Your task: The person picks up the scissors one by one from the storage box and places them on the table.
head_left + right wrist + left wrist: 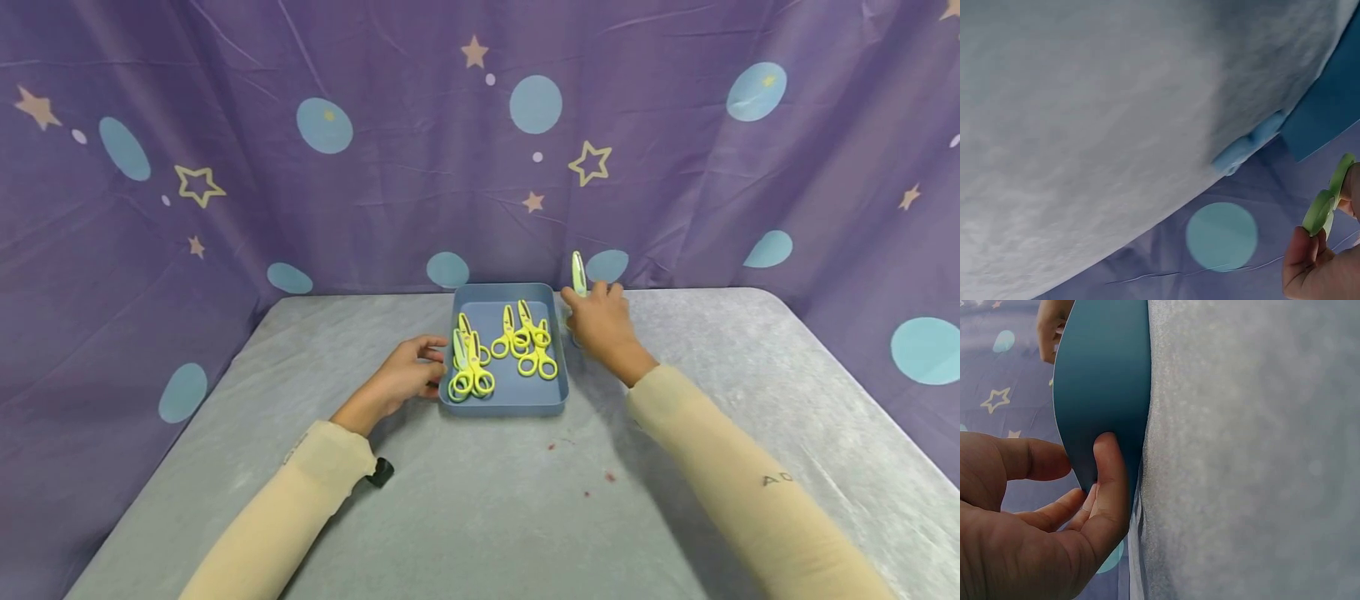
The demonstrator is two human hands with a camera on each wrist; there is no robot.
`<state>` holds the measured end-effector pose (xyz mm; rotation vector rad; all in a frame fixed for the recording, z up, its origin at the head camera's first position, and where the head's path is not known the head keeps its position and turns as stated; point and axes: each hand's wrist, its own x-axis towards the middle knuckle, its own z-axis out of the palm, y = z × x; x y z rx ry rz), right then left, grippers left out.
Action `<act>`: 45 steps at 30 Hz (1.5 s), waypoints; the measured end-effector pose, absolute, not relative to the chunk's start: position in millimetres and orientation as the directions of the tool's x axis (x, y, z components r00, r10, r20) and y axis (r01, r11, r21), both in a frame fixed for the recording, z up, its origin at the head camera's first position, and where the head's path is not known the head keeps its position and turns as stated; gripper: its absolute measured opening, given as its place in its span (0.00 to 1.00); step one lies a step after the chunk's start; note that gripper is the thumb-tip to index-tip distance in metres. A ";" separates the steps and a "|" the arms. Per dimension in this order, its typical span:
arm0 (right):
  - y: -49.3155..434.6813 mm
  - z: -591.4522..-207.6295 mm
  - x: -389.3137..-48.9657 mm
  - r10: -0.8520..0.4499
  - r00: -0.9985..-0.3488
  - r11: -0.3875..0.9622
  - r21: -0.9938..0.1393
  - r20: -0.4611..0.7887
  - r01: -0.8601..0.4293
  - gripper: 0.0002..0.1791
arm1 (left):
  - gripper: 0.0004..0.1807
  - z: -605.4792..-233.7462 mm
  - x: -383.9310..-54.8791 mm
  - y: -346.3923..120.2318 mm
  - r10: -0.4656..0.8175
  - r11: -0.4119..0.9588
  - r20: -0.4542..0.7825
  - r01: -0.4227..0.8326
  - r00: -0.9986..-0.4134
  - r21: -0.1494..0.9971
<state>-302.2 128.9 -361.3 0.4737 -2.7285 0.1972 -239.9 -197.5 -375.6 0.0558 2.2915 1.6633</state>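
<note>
Sleeves (247, 533): cream, nearest us, entering at the lower left and lower right of the frame.
Tray (502, 410): blue, at the centre of the frame, on the grey table (480, 517).
Yellow scissors (538, 362): in the tray, overlapping in one cluster at its left and another at its right; a pale green pair (460, 348) lies among the left cluster.
Left hand (408, 371): grip apart, fingers lightly bent and touching the tray's left wall.
Right hand (602, 323): grip clamped on green scissors (577, 271) by the loops, blade end up, just right of the tray's upper part.
Risk: we judge that the held pair could swing or slip if the hold on its loops is slack; a push from the left could slide the tray — and overlapping handles could snag.
Writing: we read "A D" on the right sleeve (776, 482); marks near the left cuff are too slanted to make out.
</note>
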 end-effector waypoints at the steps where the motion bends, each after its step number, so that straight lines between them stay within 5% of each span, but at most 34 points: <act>1: 132.1 -362.7 -303.7 -0.295 -0.880 0.935 -0.077 0.371 -0.345 0.14 | 0.29 -375.8 -239.9 -197.5 0.211 0.325 -0.221 -0.145 -0.952 0.935; 27: 200.4 -379.9 -318.3 -0.267 -0.948 0.925 -0.230 0.173 -0.302 0.10 | 0.29 -376.9 -241.5 -197.3 0.192 0.329 -0.225 -0.153 -0.955 0.932; 45: 205.9 -384.1 -318.9 -0.298 -0.948 0.925 -0.213 0.107 -0.315 0.10 | 0.28 -376.0 -241.3 -197.3 0.193 0.325 -0.228 -0.157 -0.954 0.932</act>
